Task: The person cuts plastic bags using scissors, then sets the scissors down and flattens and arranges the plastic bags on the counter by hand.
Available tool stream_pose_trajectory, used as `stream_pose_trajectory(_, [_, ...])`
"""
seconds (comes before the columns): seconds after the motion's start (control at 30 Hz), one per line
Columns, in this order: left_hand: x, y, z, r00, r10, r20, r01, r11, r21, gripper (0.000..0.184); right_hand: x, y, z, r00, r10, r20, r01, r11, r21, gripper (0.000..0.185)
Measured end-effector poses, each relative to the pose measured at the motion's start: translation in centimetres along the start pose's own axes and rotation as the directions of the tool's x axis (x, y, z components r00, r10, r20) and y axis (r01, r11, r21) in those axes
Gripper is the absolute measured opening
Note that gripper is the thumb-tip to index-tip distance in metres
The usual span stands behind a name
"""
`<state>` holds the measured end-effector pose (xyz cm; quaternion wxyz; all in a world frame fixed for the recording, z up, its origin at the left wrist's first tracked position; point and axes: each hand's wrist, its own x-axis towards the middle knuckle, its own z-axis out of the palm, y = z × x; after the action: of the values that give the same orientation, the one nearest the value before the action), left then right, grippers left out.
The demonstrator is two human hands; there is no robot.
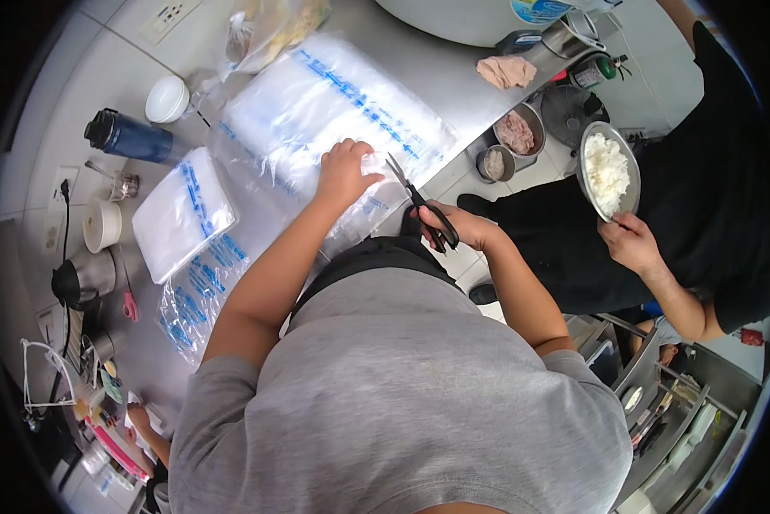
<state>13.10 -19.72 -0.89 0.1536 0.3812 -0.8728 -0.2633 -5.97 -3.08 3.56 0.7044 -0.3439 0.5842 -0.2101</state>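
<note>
My right hand [466, 227] grips a pair of black-handled scissors [414, 194], its fingers in the handles. The blades point up and away, slightly apart, beside the near right edge of a large stack of clear plastic bags [316, 107] with blue print. On that stack's near edge lies my left hand [345, 174], thumb spread from the fingers, left of the blade tips. To its left is a smaller, squarer pack of plastic bags [179, 214], with a crumpled printed plastic wrapper [201, 295] below it.
A blue bottle [132, 135], a white bowl [167, 99] and pink-handled scissors [130, 304] stand or lie at the left. On my right, a co-worker's hand [633, 248] holds a metal bowl of rice [608, 171]. Beyond is a pot of raw meat [519, 130].
</note>
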Motion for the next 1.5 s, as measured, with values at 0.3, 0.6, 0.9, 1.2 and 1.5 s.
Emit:
stream_pose_trajectory(0.3, [1.3, -1.8, 0.3, 0.989, -0.149, 0.025, 0.15, 0.958, -0.243, 0.008, 0.7, 3.0, -0.5, 0.997, -0.076, -0.018, 0.077, 0.996, 0.045, 0.071])
stream_pose_trajectory(0.6, [1.7, -1.0, -1.8, 0.985, -0.17, 0.026, 0.17, 0.939, -0.3, 0.01, 0.3, 2.1, -0.4, 0.994, -0.1, 0.045, 0.093, 0.985, 0.143, 0.085])
stream_pose_trajectory(0.9, [1.6, 0.3, -2.4, 1.0, 0.006, 0.024, -0.003, 0.992, -0.126, 0.007, 1.8, 0.5, -2.0, 0.99, -0.143, -0.022, 0.144, 0.98, 0.139, 0.082])
stream_pose_trajectory(1.2, [0.4, 3.6, -0.8, 0.983, 0.134, -0.123, -0.122, 0.988, 0.097, 0.044, 1.1, 0.1, -2.2, 0.982, -0.136, -0.13, 0.154, 0.978, 0.138, 0.047])
stream_pose_trajectory(1.5, [0.3, 4.6, 2.6, 0.97, -0.044, -0.238, 0.066, 0.994, 0.089, 0.06, 0.9, -0.5, -4.5, 0.985, -0.174, -0.018, 0.174, 0.967, 0.188, 0.041])
